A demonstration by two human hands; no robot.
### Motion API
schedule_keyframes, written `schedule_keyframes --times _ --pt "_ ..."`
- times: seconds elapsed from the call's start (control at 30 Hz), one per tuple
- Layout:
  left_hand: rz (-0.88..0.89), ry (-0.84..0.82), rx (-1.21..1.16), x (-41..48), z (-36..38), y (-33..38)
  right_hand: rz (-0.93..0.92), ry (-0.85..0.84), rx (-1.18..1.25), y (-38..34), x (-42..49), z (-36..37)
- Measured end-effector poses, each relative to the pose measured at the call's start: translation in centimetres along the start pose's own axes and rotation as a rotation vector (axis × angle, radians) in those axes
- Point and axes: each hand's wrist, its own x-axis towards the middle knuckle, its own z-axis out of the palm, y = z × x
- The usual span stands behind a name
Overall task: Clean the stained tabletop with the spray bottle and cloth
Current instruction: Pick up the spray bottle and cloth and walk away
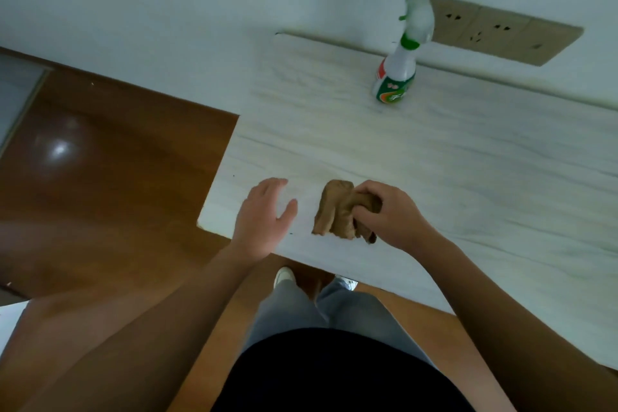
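Note:
A white, marble-patterned tabletop [418,157] runs from the wall toward me. My right hand [391,214] grips a crumpled brown cloth [336,211] lying on the table near its front edge. My left hand [264,214] is flat and open just left of the cloth, fingers straight, at the table's front left corner. A white spray bottle [399,60] with a green trigger head and a green and red label stands upright at the back of the table, close to the wall, far from both hands.
A tan socket panel [501,30] is set in the white wall behind the bottle. Glossy brown floor [110,157] lies to the left of the table. My legs and shoes show below the front edge.

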Motion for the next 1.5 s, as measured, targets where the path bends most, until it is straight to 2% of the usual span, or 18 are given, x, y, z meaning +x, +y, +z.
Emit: schedule_keyframes --times 0.13,0.23,0.33,0.5,0.6,0.7,0.8,0.97,1.1,1.2,1.3,1.4,1.5 --pt "0.106 -0.226 -0.182 1.8 0.0 6.3 0.003 0.000 0.074 0.6 -0.8 -1.5" --pt "0.096 -0.409 -0.225 3.0 0.0 8.5 0.021 0.033 0.151 0.6 -1.3 -2.4" --pt "0.076 -0.460 -0.192 3.9 -0.2 9.0 0.060 0.081 0.241 1.1 -1.7 -3.5" --pt "0.061 -0.449 -0.366 5.6 -0.9 9.7 0.182 0.241 0.359 1.9 -1.4 -4.7" --pt "-0.015 -0.407 -0.474 7.0 -1.0 9.6 0.264 0.307 0.269 2.8 -0.3 -4.1" --pt "-0.022 -0.368 -0.338 8.4 0.5 8.5 0.346 0.281 0.084 3.3 1.0 -2.6" --pt "0.027 -0.373 -0.164 9.0 2.1 7.0 0.412 0.153 -0.083 2.9 2.0 -1.3" --pt "0.170 -0.367 0.020 10.8 2.4 5.2 0.283 0.156 -0.292 1.8 4.3 -0.7" --pt "0.221 -0.313 0.004 13.9 0.7 5.2 0.178 0.142 -0.408 1.8 6.0 -0.7" --pt "0.189 -0.267 -0.055 17.4 -0.4 6.5 0.150 0.033 -0.431 2.0 6.8 -0.6" --pt "0.154 -0.263 -0.148 20.8 -0.8 9.0 0.211 0.004 -0.470 2.3 7.0 -0.2" --pt "0.174 -0.277 -0.195 23.7 -0.6 11.8 0.365 0.061 -0.367 3.1 6.3 -0.4" --pt "0.193 -0.293 -0.211 25.6 0.1 13.9 0.522 0.237 -0.183 4.3 5.0 -1.1"
